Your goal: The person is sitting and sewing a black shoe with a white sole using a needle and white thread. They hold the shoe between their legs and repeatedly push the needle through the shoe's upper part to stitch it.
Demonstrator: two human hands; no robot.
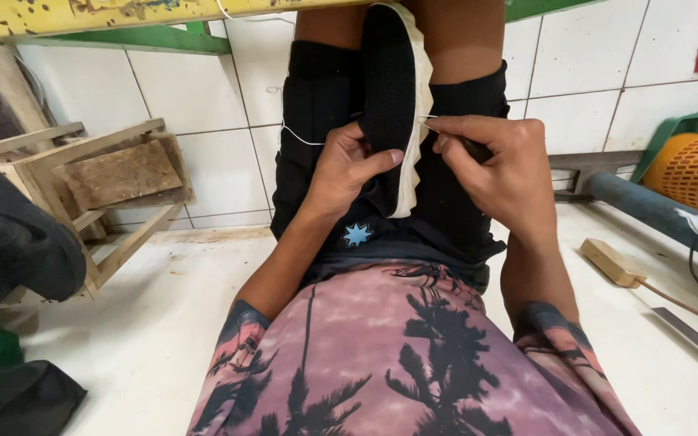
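Black shoe [389, 97] clamped upright between the knees for steadiness; left hand [349, 165] grips its upper; right hand [498, 165] fingers pinch a dark-handled awl [468, 147] at the pale sole edge [422, 105].

Black shoe upper with cream sole, clamped between the knees

The shoe [393, 105] is stood upright, black knit fabric facing left, cream scalloped sole edge facing right. A white thread [300, 137] is drawn out to its left, and a dark-handled awl [470, 148] is pressed against the sole edge.

A small workshop — white tiled walls [203, 89], rough wooden stool [98, 173], paint-spattered workbench [82, 14].
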